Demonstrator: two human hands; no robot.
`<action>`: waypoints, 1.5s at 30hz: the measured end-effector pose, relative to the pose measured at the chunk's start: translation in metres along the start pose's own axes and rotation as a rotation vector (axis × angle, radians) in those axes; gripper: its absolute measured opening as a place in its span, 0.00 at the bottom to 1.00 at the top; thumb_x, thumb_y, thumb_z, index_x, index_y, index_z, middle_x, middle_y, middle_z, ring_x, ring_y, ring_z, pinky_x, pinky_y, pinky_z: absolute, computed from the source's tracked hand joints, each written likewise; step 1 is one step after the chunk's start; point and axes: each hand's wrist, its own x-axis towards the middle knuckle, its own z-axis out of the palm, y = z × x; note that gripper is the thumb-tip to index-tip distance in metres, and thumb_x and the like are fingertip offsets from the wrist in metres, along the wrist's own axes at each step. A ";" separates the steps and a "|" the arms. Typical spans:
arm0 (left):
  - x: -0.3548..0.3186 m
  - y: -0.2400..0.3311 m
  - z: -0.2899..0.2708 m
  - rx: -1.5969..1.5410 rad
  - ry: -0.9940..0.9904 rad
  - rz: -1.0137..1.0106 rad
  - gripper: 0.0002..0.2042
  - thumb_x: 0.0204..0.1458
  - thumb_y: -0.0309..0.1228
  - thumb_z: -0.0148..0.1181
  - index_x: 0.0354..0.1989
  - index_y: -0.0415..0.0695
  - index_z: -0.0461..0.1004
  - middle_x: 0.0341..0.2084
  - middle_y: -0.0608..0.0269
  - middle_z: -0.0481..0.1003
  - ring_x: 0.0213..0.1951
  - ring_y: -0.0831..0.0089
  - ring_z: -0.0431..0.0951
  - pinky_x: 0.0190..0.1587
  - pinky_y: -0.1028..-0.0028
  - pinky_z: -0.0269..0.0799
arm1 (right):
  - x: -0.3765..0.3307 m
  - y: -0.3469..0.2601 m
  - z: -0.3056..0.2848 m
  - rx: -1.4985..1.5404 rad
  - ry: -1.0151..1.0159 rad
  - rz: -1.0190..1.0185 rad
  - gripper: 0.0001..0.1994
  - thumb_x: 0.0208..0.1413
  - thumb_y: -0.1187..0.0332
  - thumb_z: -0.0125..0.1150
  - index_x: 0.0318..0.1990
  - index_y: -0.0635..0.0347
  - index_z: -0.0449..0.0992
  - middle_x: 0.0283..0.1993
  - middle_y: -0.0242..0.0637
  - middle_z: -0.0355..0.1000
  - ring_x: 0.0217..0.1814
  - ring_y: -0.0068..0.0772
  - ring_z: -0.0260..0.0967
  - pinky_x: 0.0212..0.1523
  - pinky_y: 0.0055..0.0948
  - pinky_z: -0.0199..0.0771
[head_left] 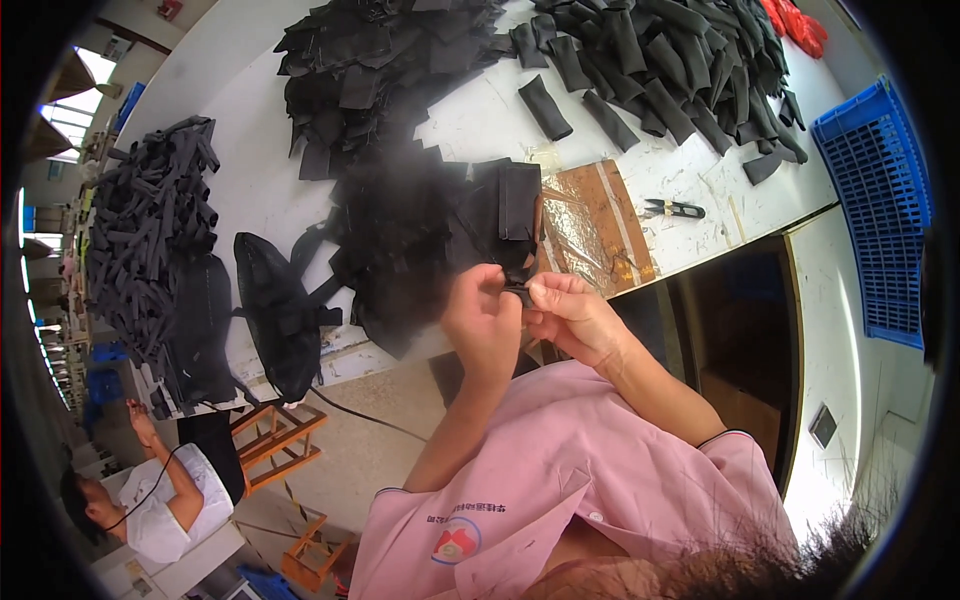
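Close to my body, at the near edge of the white table, both hands meet on a small black fabric piece (519,291). My left hand (484,318) has its fingers curled in on one side of it. With thumb and forefinger, my right hand (572,312) pinches the other side. The fingers cover much of the piece, so its full shape is hidden. Just beyond them lies a heap of flat black fabric pieces (405,225), partly blurred. A brown board (597,220) covered with clear tape lies beside it, and black-handled thread snips (675,209) rest to its right.
More black fabric pieces (375,70) pile up at the far side, with black fabric tubes (670,75) right of them. Narrow black strips (150,240) and a black sewn pouch (275,315) lie left. A blue crate (880,200) stands right. Another person (165,500) sits lower left, near wooden stools (280,445).
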 end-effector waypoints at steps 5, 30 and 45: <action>0.001 -0.004 -0.007 -0.244 -0.074 -0.087 0.11 0.41 0.14 0.48 0.34 0.36 0.67 0.23 0.64 0.71 0.19 0.85 0.67 0.20 0.85 0.62 | 0.000 -0.001 -0.009 -0.391 0.073 -0.179 0.09 0.52 0.64 0.55 0.25 0.57 0.69 0.23 0.24 0.64 0.24 0.14 0.57 0.26 0.14 0.58; 0.007 0.088 0.005 -0.152 -0.106 0.247 0.07 0.46 0.21 0.56 0.32 0.38 0.65 0.34 0.56 0.71 0.23 0.86 0.63 0.24 0.88 0.58 | -0.025 -0.063 0.070 -1.223 0.000 -0.983 0.07 0.47 0.71 0.57 0.27 0.63 0.66 0.25 0.35 0.62 0.25 0.31 0.60 0.25 0.24 0.61; 0.064 0.016 -0.001 -1.181 -0.499 -0.694 0.07 0.51 0.24 0.48 0.38 0.41 0.70 0.23 0.65 0.72 0.08 0.90 0.48 0.09 0.86 0.40 | 0.029 -0.073 0.011 -0.704 -0.008 -0.175 0.16 0.54 0.57 0.52 0.22 0.59 0.66 0.17 0.24 0.55 0.17 0.14 0.47 0.17 0.15 0.46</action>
